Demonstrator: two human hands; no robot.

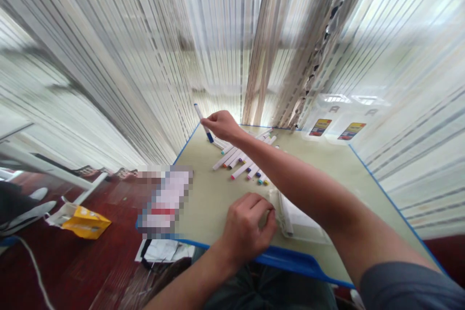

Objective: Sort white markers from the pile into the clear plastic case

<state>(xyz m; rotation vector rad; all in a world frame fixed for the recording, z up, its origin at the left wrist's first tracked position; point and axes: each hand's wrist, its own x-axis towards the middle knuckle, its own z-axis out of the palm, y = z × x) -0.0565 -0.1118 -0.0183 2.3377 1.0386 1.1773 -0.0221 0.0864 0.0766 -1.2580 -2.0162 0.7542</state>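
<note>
White marker pens (pixel 241 161) are lying in a loose fan on the far half of the tabletop (pixel 212 203), with coloured caps showing at their ends and their barrels nearly touching. The right hand (pixel 222 126) is reaching over the far end of this group and is pinching a blue-capped marker (pixel 199 114) between thumb and fingers, holding it tilted and clear of the surface. The right grip is thus closed on the marker barrel. The left hand (pixel 250 226) is positioned near the near edge of the tabletop, with its fingers (pixel 267 209) curling toward a clear plastic packet (pixel 303 223) containing white items. The view does not establish whether this grip is pinching the packet or only pressing against it.

Progress status: one marker is being held up, while the remaining pens are lying on the tabletop, and the packet is sitting to their near right.

Surroundings: blue tape (pixel 286 257) is lining the tabletop edge. A clear pocket holding yellow cards (pixel 351 131) is hanging at the far right against a striped sheer curtain (pixel 218 34). An object (pixel 167 203) at the left edge is too pixelated to identify. A yellow bag (pixel 85 223) is lying on the red wooden floor (pixel 109 256) to the left.
</note>
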